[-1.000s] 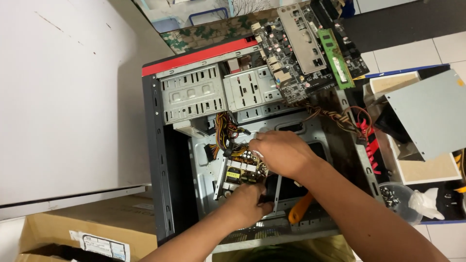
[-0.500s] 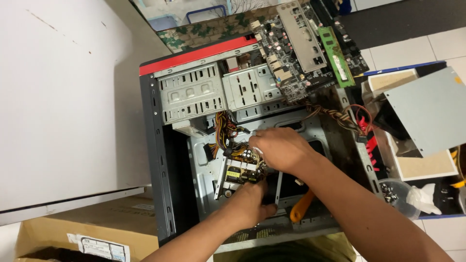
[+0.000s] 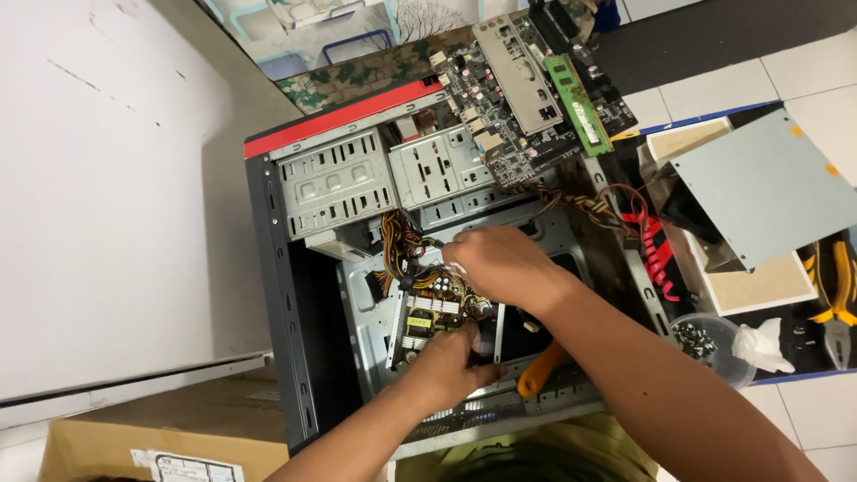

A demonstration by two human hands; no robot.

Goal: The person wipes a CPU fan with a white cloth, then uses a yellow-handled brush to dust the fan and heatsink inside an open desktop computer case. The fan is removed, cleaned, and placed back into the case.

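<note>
Head view: looking down into an open black computer case with a red front strip (image 3: 357, 112), lying on its side on the floor.
Circuit board: a bare power-supply board with yellow and dark parts (image 3: 428, 314) sits inside the case, low on its grey metal floor, below the grey perforated drive cages (image 3: 339, 183).
Left hand (image 3: 451, 366): its grip is closed on the lower right edge of the circuit board, fingers curled over the rim.
Right hand (image 3: 500, 263): fingers pinched together at the top of the board, where the bundle of yellow, red and black wires (image 3: 397, 250) meets it; what the fingertips hold cannot be told.
Tool: an orange-handled tool (image 3: 540, 370) lies in the case just under the right forearm.
Surroundings: a green-and-black motherboard (image 3: 527, 89) rests above the case; a grey metal box cover (image 3: 759, 187) and yellow-handled pliers (image 3: 839, 299) lie to the right; a cardboard box (image 3: 152, 437) stands at lower left.
</note>
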